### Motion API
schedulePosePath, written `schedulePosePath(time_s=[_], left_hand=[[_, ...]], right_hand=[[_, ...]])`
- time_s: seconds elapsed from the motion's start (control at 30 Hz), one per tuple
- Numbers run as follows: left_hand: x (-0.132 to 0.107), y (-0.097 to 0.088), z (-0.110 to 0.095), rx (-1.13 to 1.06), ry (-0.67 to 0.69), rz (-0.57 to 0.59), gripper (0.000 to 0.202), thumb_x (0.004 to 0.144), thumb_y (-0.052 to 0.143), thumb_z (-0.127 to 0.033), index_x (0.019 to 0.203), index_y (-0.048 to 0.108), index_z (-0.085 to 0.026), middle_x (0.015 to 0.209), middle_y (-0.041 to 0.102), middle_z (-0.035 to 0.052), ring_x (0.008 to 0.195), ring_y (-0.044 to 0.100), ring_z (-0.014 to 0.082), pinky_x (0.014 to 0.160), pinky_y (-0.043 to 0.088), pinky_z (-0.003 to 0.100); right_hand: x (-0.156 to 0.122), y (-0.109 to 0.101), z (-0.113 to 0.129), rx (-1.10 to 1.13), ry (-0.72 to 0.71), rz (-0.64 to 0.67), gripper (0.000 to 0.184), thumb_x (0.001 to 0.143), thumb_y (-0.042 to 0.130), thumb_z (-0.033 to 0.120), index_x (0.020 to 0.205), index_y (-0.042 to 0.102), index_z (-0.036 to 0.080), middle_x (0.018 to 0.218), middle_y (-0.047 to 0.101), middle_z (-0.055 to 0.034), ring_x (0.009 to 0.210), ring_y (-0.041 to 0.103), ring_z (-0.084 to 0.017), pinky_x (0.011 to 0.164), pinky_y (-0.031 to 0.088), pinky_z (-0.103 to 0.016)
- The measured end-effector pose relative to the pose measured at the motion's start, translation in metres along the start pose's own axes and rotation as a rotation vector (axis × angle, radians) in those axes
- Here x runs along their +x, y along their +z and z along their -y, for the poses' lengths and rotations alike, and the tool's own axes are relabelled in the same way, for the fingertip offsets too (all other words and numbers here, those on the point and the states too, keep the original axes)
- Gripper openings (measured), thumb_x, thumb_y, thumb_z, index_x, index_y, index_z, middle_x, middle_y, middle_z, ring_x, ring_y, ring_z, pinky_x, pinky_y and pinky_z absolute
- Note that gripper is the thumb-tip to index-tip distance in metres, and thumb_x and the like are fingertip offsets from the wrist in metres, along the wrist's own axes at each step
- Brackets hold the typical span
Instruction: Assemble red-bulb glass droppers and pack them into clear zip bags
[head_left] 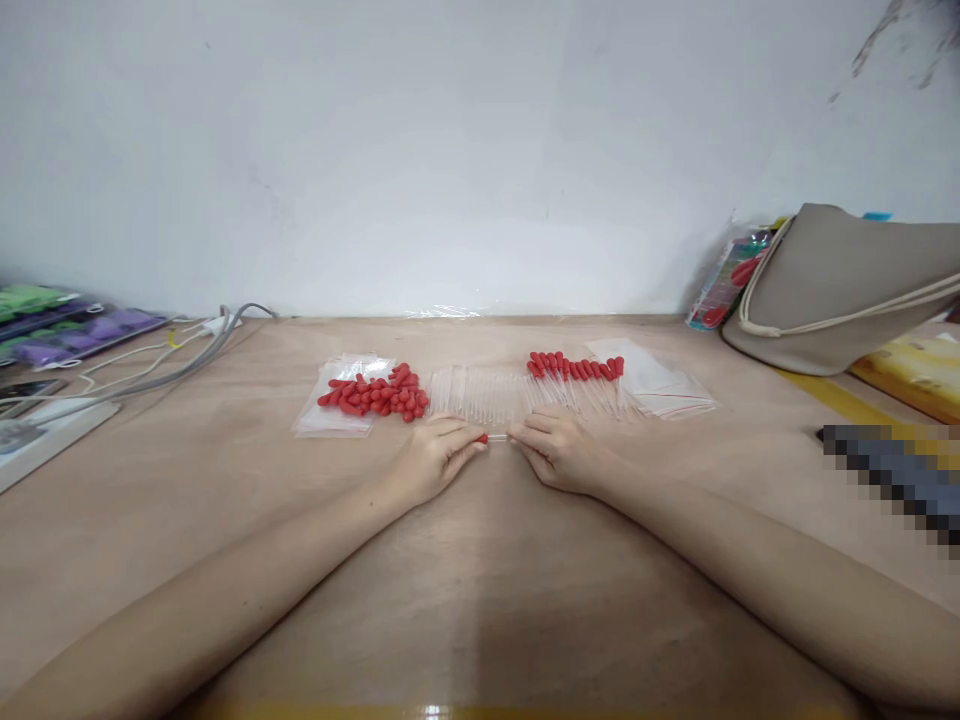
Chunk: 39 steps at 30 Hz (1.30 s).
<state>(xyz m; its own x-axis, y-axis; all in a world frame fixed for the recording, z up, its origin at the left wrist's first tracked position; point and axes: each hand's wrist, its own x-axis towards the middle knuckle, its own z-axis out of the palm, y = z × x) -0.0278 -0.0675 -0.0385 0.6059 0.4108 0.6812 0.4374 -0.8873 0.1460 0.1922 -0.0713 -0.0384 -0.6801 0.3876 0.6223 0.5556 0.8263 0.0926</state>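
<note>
Between the fingertips of my left hand is a small red rubber bulb. My right hand pinches a thin clear dropper tube, whose left end meets the bulb; I cannot tell how far it sits inside. Just behind my hands lies a row of clear tubes. To the left, a heap of loose red bulbs rests on clear plastic bags. On the right, several droppers with red bulbs lie side by side, their bulbs pointing away from me.
Flat clear zip bags lie at the right, beside the finished-looking droppers. Farther right are a grey-beige bag, a plastic package and a pixelated dark object. Cables and purple-green packets occupy the left. A white wall closes the back.
</note>
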Motion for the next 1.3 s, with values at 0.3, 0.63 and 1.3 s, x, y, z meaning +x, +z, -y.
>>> schedulePosePath(time_s=[0.3,0.63,1.3], left_hand=[[0.001,-0.001,-0.002,-0.008,-0.044,-0.015,0.013,0.085,0.051,-0.020,0.092,0.061,-0.016,0.081,0.067,0.0037,0.074,0.060,0.0145,0.080,0.046,0.032],[0.006,-0.010,-0.005,-0.138,-0.125,0.107,0.012,0.084,0.053,-0.023,0.091,0.061,-0.017,0.079,0.066,0.0023,0.073,0.059,0.0139,0.078,0.040,0.032],[0.007,-0.004,-0.006,-0.102,-0.046,0.158,0.017,0.086,0.048,-0.023,0.096,0.060,-0.017,0.084,0.065,0.0050,0.080,0.058,0.0170,0.077,0.044,0.033]], right_hand=[[0.005,-0.006,0.009,0.212,0.142,0.100,0.021,0.088,0.039,0.017,0.080,0.059,0.014,0.066,0.057,-0.0034,0.063,0.046,-0.013,0.062,0.034,-0.025],[0.006,-0.008,-0.004,-0.165,-0.203,-0.040,0.025,0.086,0.033,0.009,0.089,0.058,0.012,0.065,0.055,-0.0041,0.061,0.040,-0.014,0.060,0.029,-0.029],[0.010,0.002,0.008,0.091,-0.048,0.097,0.019,0.086,0.040,0.015,0.090,0.059,0.013,0.073,0.059,-0.0054,0.065,0.048,-0.013,0.063,0.035,-0.026]])
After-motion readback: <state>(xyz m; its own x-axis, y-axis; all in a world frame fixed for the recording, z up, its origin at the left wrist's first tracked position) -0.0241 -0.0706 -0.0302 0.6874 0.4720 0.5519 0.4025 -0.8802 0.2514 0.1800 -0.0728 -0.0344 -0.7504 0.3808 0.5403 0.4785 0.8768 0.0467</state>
